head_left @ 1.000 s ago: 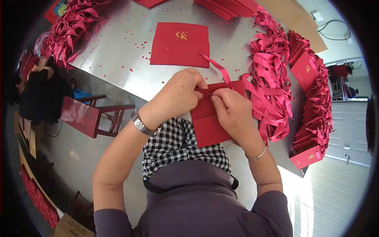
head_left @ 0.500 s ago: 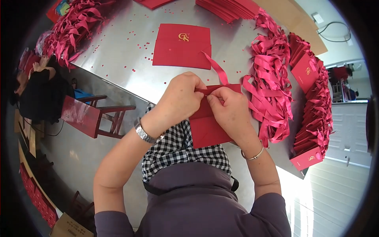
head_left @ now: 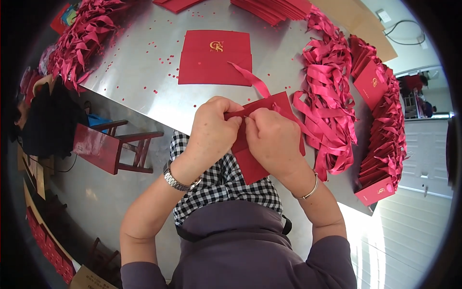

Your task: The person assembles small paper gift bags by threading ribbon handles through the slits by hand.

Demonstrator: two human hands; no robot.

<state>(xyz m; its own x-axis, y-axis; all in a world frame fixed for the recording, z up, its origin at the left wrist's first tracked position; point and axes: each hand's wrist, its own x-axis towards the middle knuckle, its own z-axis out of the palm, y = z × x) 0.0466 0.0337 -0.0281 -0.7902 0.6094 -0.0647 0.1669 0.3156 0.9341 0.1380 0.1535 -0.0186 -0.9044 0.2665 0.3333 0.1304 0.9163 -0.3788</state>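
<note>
Ribbons (head_left: 86, 43) lie in a big messy bunch at the left end of the table (head_left: 130, 103), some drooping over its edge. Little red dots (head_left: 155, 91) are sprinkled on the shiny top. Next comes a flat bag (head_left: 214, 58) with a gold mark, lying just past the hands, maybe so it is easy to reach.

The left hand (head_left: 214, 127) has its thumb and fingers pinched on the top left part of a red bag (head_left: 250, 166). That seems to stop it from slipping. The bag is over the person's lap, at the near edge of the table, tipped a bit. It is plain, dark red and flat, with a fold line across it. A pink ribbon (head_left: 255, 82) runs from its top over to the flat bag.

The right hand (head_left: 274, 139) curls over the middle, its fingers gripping the bag close to the left ones, likely for small, careful work. I cannot tell if they pinch ribbon too.

Farther right is a long ribbon pile (head_left: 332, 96), then a row of bags (head_left: 385, 139) packed tightly, perhaps to save room.
</note>
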